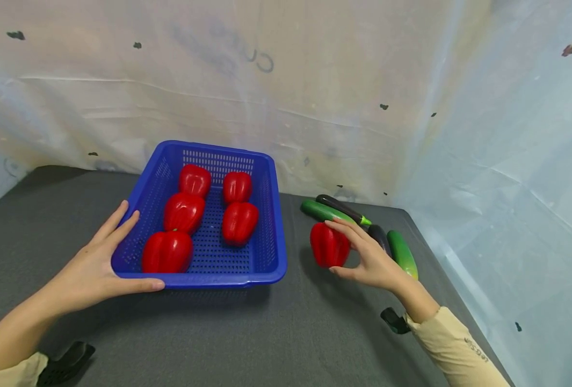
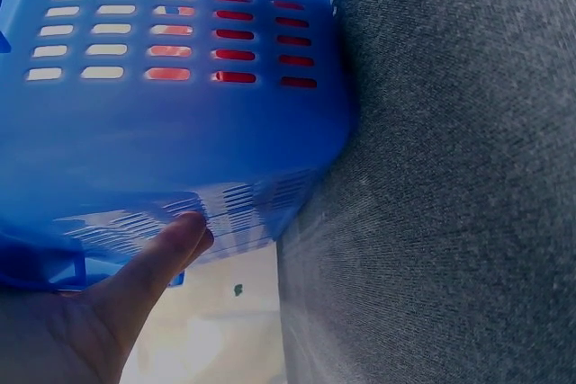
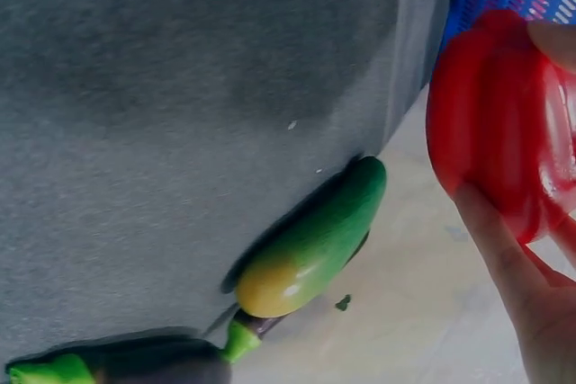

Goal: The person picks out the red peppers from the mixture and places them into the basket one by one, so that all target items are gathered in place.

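My left hand [image 1: 94, 263] rests at the near left corner of a blue plastic basket [image 1: 266, 279], thumb along the front rim and fingers on the left side. In the left wrist view the fingers lie against the basket's slotted wall [image 2: 135, 150]. Several red bell peppers [image 1: 185, 213] sit inside the basket. To the basket's right, my right hand [image 1: 370, 263] holds another red bell pepper [image 1: 328, 246] between thumb and fingers. The right wrist view shows this pepper [image 3: 490, 123] raised off the table, with the basket behind it.
Right of the held pepper lie two green cucumbers [image 1: 403, 255] and two dark eggplants [image 1: 339, 205], partly behind the right hand. The grey table [image 1: 286, 333] ends at a plastic-sheeted wall [image 1: 315, 107] at the back, with more sheeting [image 1: 518, 204] on the right.
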`<state>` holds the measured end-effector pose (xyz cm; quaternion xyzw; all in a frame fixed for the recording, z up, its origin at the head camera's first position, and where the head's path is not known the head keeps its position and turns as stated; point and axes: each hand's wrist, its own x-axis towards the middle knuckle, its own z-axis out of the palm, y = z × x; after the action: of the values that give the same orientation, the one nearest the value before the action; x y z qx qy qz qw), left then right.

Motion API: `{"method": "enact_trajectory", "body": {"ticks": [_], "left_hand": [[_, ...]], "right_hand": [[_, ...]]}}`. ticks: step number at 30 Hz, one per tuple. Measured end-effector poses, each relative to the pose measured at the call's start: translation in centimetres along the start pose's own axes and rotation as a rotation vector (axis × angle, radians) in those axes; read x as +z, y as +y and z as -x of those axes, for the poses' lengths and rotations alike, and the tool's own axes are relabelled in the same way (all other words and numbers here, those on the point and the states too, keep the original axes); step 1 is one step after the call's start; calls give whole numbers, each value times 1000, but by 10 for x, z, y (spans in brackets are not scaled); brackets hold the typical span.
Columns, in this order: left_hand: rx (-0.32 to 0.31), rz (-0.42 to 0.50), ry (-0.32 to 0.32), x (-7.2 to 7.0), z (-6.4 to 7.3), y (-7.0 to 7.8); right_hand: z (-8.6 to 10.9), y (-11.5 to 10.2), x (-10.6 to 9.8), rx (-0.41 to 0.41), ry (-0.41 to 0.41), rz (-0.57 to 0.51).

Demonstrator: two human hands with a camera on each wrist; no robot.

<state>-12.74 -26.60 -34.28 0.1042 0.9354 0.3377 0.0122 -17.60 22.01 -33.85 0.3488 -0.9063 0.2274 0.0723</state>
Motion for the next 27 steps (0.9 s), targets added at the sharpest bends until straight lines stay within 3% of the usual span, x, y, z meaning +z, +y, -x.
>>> {"method": "enact_trajectory", "body": {"ticks": [15,27], "left_hand": [[-4,1,1,0,0,0],[-12,-11,0,1,0,1]], "right_hand": [[-16,-13,0,-82,52,0],[-27,-23,-1,-108,80,-68]]}}
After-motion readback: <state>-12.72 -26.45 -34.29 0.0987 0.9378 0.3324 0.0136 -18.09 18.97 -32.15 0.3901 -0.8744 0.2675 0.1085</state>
